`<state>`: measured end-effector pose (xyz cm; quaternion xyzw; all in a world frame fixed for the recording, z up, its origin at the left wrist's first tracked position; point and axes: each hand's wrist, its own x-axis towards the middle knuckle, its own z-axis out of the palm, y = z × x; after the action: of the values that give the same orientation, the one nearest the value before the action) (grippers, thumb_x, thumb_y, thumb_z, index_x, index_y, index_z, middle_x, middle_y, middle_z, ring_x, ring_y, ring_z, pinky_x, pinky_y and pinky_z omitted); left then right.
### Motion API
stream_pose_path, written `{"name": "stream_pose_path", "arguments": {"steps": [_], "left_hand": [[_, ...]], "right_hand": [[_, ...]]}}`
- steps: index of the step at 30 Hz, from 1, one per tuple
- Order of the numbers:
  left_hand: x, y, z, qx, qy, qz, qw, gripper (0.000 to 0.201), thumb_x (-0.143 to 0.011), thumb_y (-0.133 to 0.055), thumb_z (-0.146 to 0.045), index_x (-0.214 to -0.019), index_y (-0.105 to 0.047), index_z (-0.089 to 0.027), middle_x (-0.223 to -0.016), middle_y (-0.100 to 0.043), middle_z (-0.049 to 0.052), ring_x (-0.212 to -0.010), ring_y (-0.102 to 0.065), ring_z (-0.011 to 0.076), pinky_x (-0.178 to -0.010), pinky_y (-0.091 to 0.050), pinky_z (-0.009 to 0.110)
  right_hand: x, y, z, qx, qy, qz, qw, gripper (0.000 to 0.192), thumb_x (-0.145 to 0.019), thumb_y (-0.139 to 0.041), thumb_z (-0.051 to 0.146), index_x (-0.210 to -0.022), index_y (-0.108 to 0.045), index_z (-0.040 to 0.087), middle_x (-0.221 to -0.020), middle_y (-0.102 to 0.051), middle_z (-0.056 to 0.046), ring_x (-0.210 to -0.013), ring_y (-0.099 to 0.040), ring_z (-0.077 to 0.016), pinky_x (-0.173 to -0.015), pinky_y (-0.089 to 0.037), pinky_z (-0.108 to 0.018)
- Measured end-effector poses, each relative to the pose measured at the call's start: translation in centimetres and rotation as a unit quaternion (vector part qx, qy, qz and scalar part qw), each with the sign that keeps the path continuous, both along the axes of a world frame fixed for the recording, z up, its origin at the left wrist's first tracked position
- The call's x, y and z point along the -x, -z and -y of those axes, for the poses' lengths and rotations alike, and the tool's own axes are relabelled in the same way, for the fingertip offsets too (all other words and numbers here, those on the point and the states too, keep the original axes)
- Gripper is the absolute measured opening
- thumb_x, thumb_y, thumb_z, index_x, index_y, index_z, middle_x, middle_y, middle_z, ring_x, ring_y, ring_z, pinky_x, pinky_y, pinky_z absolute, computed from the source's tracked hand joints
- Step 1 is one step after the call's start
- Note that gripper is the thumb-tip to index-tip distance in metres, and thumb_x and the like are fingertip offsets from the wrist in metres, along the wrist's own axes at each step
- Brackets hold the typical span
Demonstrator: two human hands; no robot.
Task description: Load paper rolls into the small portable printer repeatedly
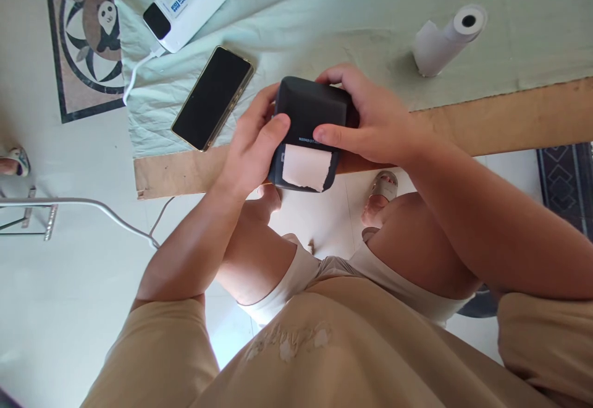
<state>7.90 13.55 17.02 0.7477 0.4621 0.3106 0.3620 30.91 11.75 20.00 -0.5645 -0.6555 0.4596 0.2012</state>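
Between my two hands is a black handheld label printer (311, 108) marked NIIMBOT, held over the near edge of the table. A short strip of white paper (306, 167) with a torn lower edge sticks out of its near end. My left hand (254, 139) grips the left side, thumb on the top face. Wrapped round the right side is my right hand (370, 114), its thumb lying across the top by the lettering. The fingers beneath the printer are hidden. A dark smartphone (213, 97) lies left of my left hand.
A white roll of paper (447, 40) stands at the right on the green cloth (333, 12). At the back left lies a white power bank (188, 6) with a white cable (134, 77) plugged in. The table's wooden edge (500, 120) runs along the front.
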Motion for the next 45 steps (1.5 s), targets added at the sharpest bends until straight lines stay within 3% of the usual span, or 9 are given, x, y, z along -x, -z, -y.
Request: {"name": "stream_pose_path", "arguments": {"steps": [2, 5, 8, 11, 22, 28, 32, 39, 45], "left_hand": [[0.8, -0.2, -0.6, -0.101, -0.021, 0.002, 0.995, 0.060, -0.100, -0.044, -0.071, -0.114, -0.071, -0.020, -0.097, -0.071, 0.011, -0.097, -0.069, 0.0288, -0.090, -0.057, 0.046], [2.7, -0.6, -2.2, -0.212, -0.115, -0.105, 0.965, 0.057, -0.093, -0.055, -0.067, -0.115, -0.071, -0.016, -0.114, -0.070, 0.015, -0.115, -0.063, 0.0354, -0.107, -0.046, 0.059], [4.7, -0.8, -3.9, -0.071, -0.177, -0.235, 0.953, 0.063, -0.086, -0.065, -0.054, -0.138, -0.067, -0.018, -0.138, -0.062, 0.015, -0.140, -0.053, 0.0382, -0.123, -0.036, 0.062], [5.8, -0.3, -4.8, 0.021, -0.182, -0.250, 0.951, 0.067, -0.074, -0.073, -0.045, -0.137, -0.071, -0.025, -0.141, -0.062, 0.012, -0.140, -0.056, 0.0369, -0.126, -0.037, 0.058], [4.9, -1.1, -4.6, 0.032, -0.174, -0.298, 0.938, 0.070, -0.072, -0.062, -0.051, -0.136, -0.072, -0.023, -0.139, -0.068, 0.014, -0.140, -0.058, 0.0343, -0.123, -0.039, 0.060], [4.8, -2.9, -2.4, 0.072, -0.126, -0.297, 0.944, 0.084, -0.086, -0.049, -0.077, -0.149, -0.064, -0.024, -0.145, -0.062, 0.017, -0.143, -0.056, 0.0300, -0.121, -0.040, 0.054], [5.8, -2.5, -2.0, 0.065, -0.146, -0.235, 0.959, 0.083, -0.082, -0.058, -0.077, -0.147, -0.062, -0.027, -0.142, -0.067, 0.012, -0.116, -0.070, 0.0285, -0.099, -0.051, 0.052], [6.7, -1.9, -3.0, 0.103, -0.164, -0.142, 0.971, 0.074, -0.071, -0.072, -0.063, -0.133, -0.067, -0.022, -0.121, -0.074, 0.011, -0.107, -0.068, 0.0302, -0.086, -0.055, 0.049], [7.2, -1.8, -3.1, 0.141, -0.167, -0.144, 0.965, 0.087, -0.062, -0.080, -0.059, -0.139, -0.063, -0.022, -0.128, -0.069, 0.010, -0.100, -0.066, 0.0283, -0.082, -0.054, 0.049]], "right_hand": [[-0.3, 0.2, 0.1, 0.012, -0.012, -0.038, 0.999, 0.075, -0.081, -0.072, 0.062, -0.145, -0.052, 0.027, -0.126, -0.069, -0.006, -0.108, -0.065, -0.0240, -0.094, -0.054, -0.040], [-0.6, 0.3, 0.2, 0.041, -0.016, -0.071, 0.997, 0.076, -0.081, -0.074, 0.060, -0.146, -0.052, 0.029, -0.130, -0.068, -0.006, -0.107, -0.065, -0.0228, -0.088, -0.057, -0.037], [-0.6, 0.3, 0.2, 0.031, -0.016, -0.060, 0.998, 0.074, -0.081, -0.075, 0.059, -0.145, -0.054, 0.029, -0.128, -0.069, -0.005, -0.111, -0.066, -0.0239, -0.090, -0.057, -0.038], [-0.5, 0.2, 0.2, 0.019, -0.008, -0.034, 0.999, 0.070, -0.083, -0.074, 0.058, -0.144, -0.056, 0.029, -0.127, -0.070, -0.004, -0.115, -0.066, -0.0251, -0.094, -0.056, -0.039], [-0.2, 0.3, 0.3, 0.038, 0.016, -0.040, 0.998, 0.066, -0.084, -0.076, 0.057, -0.141, -0.058, 0.030, -0.124, -0.070, -0.003, -0.108, -0.066, -0.0217, -0.091, -0.053, -0.036], [-0.3, 0.1, 0.3, 0.036, 0.011, -0.034, 0.999, 0.064, -0.084, -0.075, 0.059, -0.140, -0.058, 0.032, -0.125, -0.070, -0.003, -0.109, -0.065, -0.0215, -0.091, -0.051, -0.035], [-0.3, 0.1, 0.2, 0.035, 0.005, -0.036, 0.999, 0.065, -0.085, -0.073, 0.060, -0.141, -0.057, 0.031, -0.125, -0.070, -0.003, -0.109, -0.065, -0.0221, -0.092, -0.050, -0.036], [-0.3, 0.1, 0.1, 0.031, 0.004, -0.032, 0.999, 0.066, -0.084, -0.073, 0.061, -0.140, -0.059, 0.030, -0.125, -0.072, -0.004, -0.112, -0.066, -0.0249, -0.095, -0.052, -0.040], [-0.3, 0.1, 0.2, 0.025, 0.007, -0.028, 0.999, 0.067, -0.083, -0.074, 0.063, -0.140, -0.059, 0.030, -0.122, -0.073, -0.004, -0.111, -0.066, -0.0249, -0.093, -0.053, -0.038]]}}
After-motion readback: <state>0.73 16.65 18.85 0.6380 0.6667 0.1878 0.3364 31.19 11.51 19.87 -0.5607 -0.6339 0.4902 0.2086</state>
